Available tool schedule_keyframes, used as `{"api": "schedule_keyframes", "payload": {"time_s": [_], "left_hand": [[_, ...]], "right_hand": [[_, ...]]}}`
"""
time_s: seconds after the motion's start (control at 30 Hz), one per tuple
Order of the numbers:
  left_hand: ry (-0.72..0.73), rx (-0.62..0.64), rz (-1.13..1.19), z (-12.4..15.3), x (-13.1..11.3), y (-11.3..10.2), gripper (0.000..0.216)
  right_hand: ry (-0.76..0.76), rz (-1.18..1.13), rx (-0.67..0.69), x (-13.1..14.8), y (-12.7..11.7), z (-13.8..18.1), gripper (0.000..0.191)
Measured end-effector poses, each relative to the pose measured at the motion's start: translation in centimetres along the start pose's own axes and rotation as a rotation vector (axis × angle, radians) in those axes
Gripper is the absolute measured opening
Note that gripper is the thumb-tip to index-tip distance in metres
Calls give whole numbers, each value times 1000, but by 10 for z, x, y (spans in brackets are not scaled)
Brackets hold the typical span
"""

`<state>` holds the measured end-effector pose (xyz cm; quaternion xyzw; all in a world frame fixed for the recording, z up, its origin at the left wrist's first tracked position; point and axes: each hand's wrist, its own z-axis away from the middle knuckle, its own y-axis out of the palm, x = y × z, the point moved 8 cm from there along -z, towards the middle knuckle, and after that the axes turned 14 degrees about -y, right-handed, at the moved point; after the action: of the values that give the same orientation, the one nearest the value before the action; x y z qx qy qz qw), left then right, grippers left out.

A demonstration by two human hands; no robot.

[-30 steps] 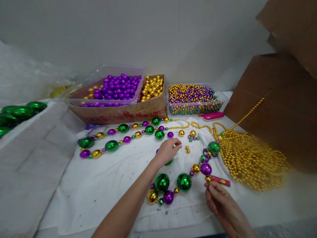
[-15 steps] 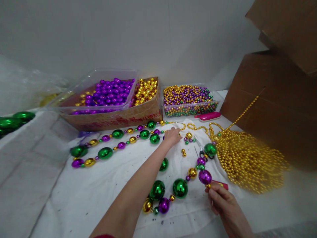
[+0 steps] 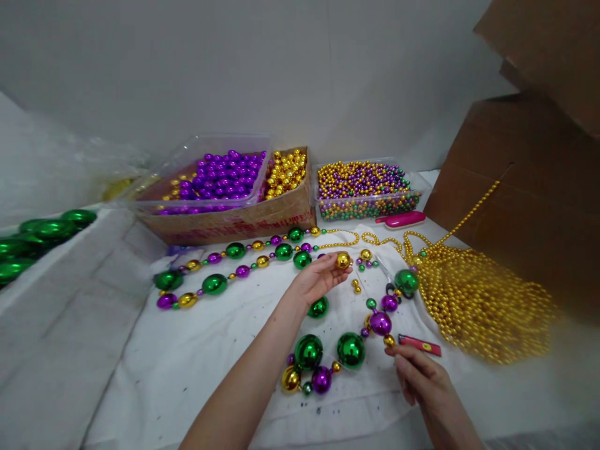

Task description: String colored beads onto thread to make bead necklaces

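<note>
My left hand (image 3: 323, 276) is raised over the white cloth (image 3: 225, 337), its fingertips closed on a gold bead (image 3: 343, 260). At the lower right, my right hand (image 3: 422, 375) pinches a small gold bead (image 3: 389, 341) at the end of a bead strand. That strand runs through a purple bead (image 3: 380, 323) and a large green bead (image 3: 351, 350) toward the lower middle. Beside the right hand lies a red lighter (image 3: 419, 345). Scissors (image 3: 391, 281) lie partly behind a green bead (image 3: 406, 283). Several small loose beads (image 3: 368, 262) sit between the hands and the bins.
Behind the cloth stand a clear bin of purple beads (image 3: 225, 178), a cardboard box of gold beads (image 3: 285, 172) and a clear bin of small mixed beads (image 3: 365, 187). A finished-looking necklace (image 3: 214, 284) lies left. Gold bead chains (image 3: 482, 300) heap at right, beside a large carton (image 3: 510, 181).
My left hand has lifted from the cloth and turned, now showing a gold bead in its fingertips. The right hand's strand end has dropped slightly and swung left. The view has shifted a little.
</note>
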<state>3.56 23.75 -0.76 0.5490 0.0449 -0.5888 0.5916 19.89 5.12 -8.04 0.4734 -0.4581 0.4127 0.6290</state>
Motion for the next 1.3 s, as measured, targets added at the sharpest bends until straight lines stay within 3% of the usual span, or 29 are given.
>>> {"api": "schedule_keyframes", "payload": {"time_s": [0.1,0.27,0.53,0.77,1.13,1.3], "left_hand": [[10,4,117,10,6,-1,14],[-28,9,35,18,21,3,27],[29,-105,259,20,27,-9,9],[66,-25,325,23,29,5,21],[118,-42,315,27,28,6,17],[143,-42,273,29,27,6,18]], "right_hand": [[-1,-12,20,4,6,4,39],[9,-7,9,9,11,7,42],[-2,14,25,8,13,9,38],[-35,126,70,8,15,10,37],[-79,152,-46,19,14,13,34],[-38,153,3,14,12,12,37]]}}
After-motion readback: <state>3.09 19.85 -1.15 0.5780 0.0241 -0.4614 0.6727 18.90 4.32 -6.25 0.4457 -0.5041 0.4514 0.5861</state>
